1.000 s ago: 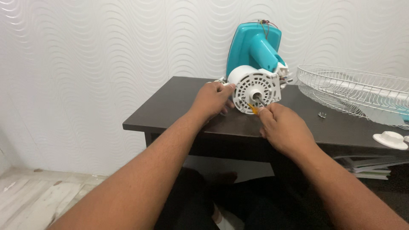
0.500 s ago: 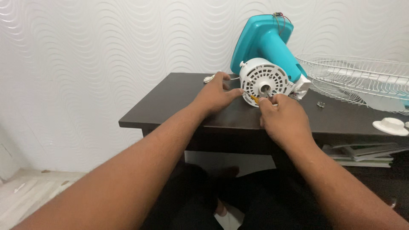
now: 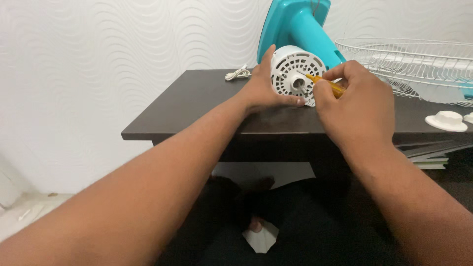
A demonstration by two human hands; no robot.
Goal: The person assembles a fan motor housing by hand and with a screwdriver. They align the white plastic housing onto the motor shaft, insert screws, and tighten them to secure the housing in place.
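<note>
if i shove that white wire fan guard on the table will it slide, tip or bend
The wire fan guard probably slides easily: thin open wire looks light for its size. It seems to lie broad and dish-like on the dark table, so tipping looks unlikely. The thin wires may flex if pushed hard.

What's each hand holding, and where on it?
Right hand grips a yellow-handled screwdriver by its handle. Left hand braces the white motor housing at its left side and lower edge.
</note>
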